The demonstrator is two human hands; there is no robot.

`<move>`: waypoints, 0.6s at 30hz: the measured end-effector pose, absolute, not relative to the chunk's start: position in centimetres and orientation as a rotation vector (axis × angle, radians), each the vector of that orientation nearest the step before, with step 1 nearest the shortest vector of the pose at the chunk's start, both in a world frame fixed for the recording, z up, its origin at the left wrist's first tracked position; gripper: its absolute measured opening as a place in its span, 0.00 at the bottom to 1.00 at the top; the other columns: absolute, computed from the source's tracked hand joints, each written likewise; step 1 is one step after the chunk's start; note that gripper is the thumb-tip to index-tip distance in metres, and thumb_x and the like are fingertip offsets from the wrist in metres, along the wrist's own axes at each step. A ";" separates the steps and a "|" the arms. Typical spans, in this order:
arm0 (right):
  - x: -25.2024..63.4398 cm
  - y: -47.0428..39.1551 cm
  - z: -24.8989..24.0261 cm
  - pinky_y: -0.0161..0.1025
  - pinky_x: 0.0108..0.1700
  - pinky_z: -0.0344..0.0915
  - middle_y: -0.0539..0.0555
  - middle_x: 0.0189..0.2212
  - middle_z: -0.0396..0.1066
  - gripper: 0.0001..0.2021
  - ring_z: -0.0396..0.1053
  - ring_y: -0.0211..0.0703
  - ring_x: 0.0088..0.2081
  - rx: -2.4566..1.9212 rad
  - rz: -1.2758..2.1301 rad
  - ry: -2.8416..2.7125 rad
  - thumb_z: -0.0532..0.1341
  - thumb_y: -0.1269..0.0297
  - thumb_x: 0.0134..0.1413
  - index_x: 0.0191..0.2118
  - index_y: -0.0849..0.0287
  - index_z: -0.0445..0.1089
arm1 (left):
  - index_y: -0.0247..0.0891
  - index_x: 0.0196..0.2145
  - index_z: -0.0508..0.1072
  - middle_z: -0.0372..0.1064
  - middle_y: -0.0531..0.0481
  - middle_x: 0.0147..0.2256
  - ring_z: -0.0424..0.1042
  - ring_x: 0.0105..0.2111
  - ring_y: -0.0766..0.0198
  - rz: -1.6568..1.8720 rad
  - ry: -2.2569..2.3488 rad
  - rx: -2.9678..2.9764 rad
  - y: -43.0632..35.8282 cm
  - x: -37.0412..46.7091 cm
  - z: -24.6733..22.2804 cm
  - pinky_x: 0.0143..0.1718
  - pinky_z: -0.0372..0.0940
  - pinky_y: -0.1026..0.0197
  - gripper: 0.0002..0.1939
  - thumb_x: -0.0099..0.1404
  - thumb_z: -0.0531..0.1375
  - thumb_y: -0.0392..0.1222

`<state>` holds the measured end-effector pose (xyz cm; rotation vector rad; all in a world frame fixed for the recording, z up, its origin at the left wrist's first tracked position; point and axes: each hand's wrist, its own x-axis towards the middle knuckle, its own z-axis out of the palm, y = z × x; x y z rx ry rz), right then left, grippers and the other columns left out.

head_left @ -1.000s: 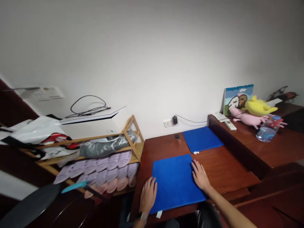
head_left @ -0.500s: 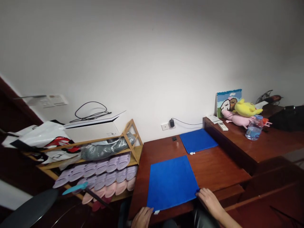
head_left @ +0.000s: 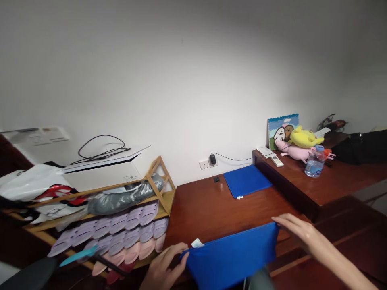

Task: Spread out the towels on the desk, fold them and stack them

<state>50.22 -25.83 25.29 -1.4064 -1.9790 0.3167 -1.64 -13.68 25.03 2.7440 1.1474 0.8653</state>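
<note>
Pinching closed, both hands [head_left: 165,266] [head_left: 302,233] hold blue cloth [head_left: 234,257].

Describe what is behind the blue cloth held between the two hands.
Behind the held cloth are the brown tabletop and, farther back, a second blue cloth. The tabletop portion the held cloth covers cannot be seen.
</note>
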 end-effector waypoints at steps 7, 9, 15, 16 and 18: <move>56.1 -21.0 27.6 0.43 0.53 0.74 0.58 0.48 0.78 0.16 0.77 0.49 0.48 -1.452 0.155 -1.933 0.57 0.50 0.70 0.52 0.48 0.78 | 0.44 0.37 0.78 0.80 0.55 0.35 0.78 0.35 0.64 0.572 0.955 2.372 -7.5 7.5 31.6 0.39 0.72 0.64 0.07 0.69 0.62 0.47; 58.1 -16.9 27.7 0.45 0.53 0.74 0.59 0.46 0.78 0.19 0.77 0.50 0.47 -1.451 0.141 -1.912 0.55 0.48 0.71 0.48 0.53 0.78 | 0.40 0.35 0.77 0.78 0.54 0.32 0.76 0.32 0.64 0.584 0.879 2.365 -3.7 10.7 31.9 0.36 0.69 0.65 0.08 0.67 0.63 0.47; 64.2 -2.4 30.5 0.49 0.55 0.71 0.60 0.44 0.78 0.18 0.75 0.51 0.46 -1.528 -0.128 -1.742 0.53 0.53 0.71 0.45 0.57 0.77 | 0.39 0.35 0.75 0.74 0.56 0.28 0.73 0.30 0.65 0.890 0.918 2.428 9.0 20.2 33.7 0.34 0.66 0.65 0.07 0.66 0.62 0.45; 65.0 -0.4 31.0 0.48 0.55 0.70 0.60 0.44 0.78 0.17 0.74 0.50 0.47 -1.538 -0.177 -1.703 0.54 0.55 0.71 0.45 0.58 0.76 | 0.39 0.36 0.75 0.74 0.56 0.29 0.73 0.31 0.65 0.962 0.944 2.451 10.6 21.4 33.9 0.35 0.66 0.64 0.06 0.66 0.62 0.43; 66.4 3.0 31.4 0.47 0.56 0.69 0.61 0.45 0.77 0.15 0.73 0.50 0.48 -1.548 -0.257 -1.615 0.55 0.58 0.70 0.46 0.59 0.76 | 0.39 0.38 0.75 0.77 0.53 0.32 0.75 0.34 0.64 1.073 1.005 2.515 13.2 23.6 33.7 0.38 0.67 0.64 0.04 0.67 0.61 0.41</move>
